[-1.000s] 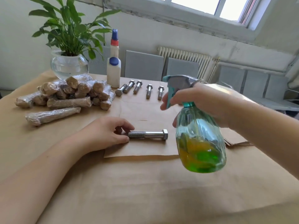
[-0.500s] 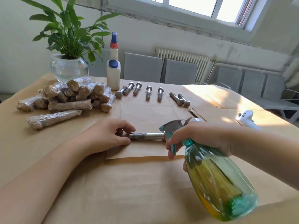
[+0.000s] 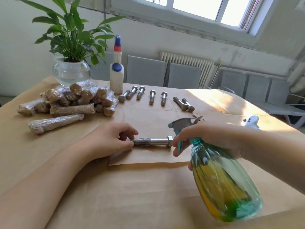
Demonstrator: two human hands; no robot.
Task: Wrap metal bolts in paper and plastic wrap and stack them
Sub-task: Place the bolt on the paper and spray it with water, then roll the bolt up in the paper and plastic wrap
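Steel bolt (image 3: pixel 152 142) is seen lying on a sheet of brown paper (image 3: pixel 148 156) on the table (image 3: pixel 115 195), its threaded end pinched by the curled fingers of the left hand (image 3: pixel 109 141). A green spray bottle (image 3: pixel 221 177) is gripped at the neck by the right hand (image 3: pixel 209 139), nozzle tilted toward the bolt head. Wrapped bolts (image 3: pixel 69 103) are stacked at far left, near a potted plant (image 3: pixel 72 47); bare bolts (image 3: pixel 151 97) are laid out in a row beyond.
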